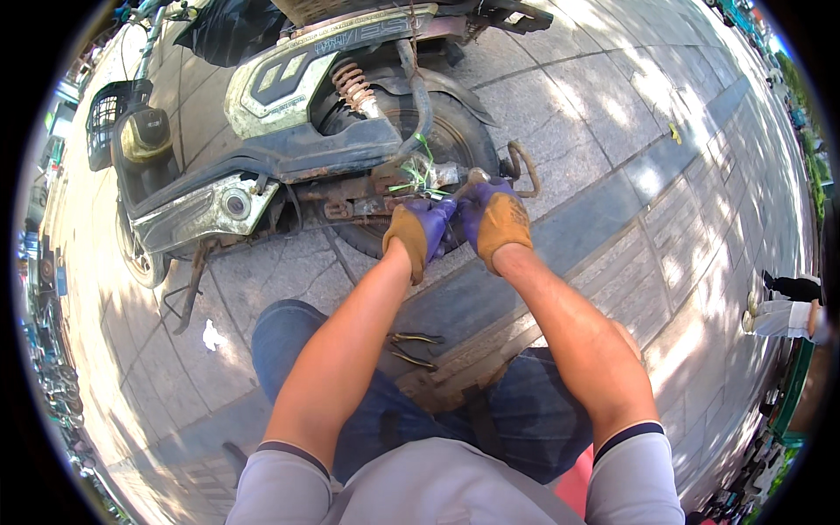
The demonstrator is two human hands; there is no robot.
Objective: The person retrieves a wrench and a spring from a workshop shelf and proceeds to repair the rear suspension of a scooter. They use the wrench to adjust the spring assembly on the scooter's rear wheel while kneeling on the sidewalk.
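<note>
**Gloved hands at the rear wheel hub, ties partly on**

Nearest: grey short sleeves and blue-jeaned knees, crouched or seated low over grey paving slabs. Between the knees, on the ground, a pair of pliers lying untouched, handles spread.

Farther out, both bare forearms reaching forward and converging. Left hand, in a purple-and-tan work glove, closed in a narrow pinch, fingertips meeting something thin and pale green. Right hand, in a matching glove, likewise curled narrow, thumb and fingers pressed close to the left ones. Exactly what sits between the fingertips: too small to tell for sure, though apparently the tail of a green zip tie.

Just beyond the fingers, several such green strips bunched around the rusty bracket and cable at the hub of the rear wheel of a scooter, loose ends sticking out. A rusty hook-shaped piece just right of the hands.

Judging by this: some ties already looped on, none visibly trimmed, tails free; tightening and cutting seemingly left, pliers waiting.

Farther still: coiled shock spring, scuffed silver side panel, dark bodywork, and a second, front-end part of a scooter at far left. At the far right edge, another person's legs and shoes, well apart.
</note>
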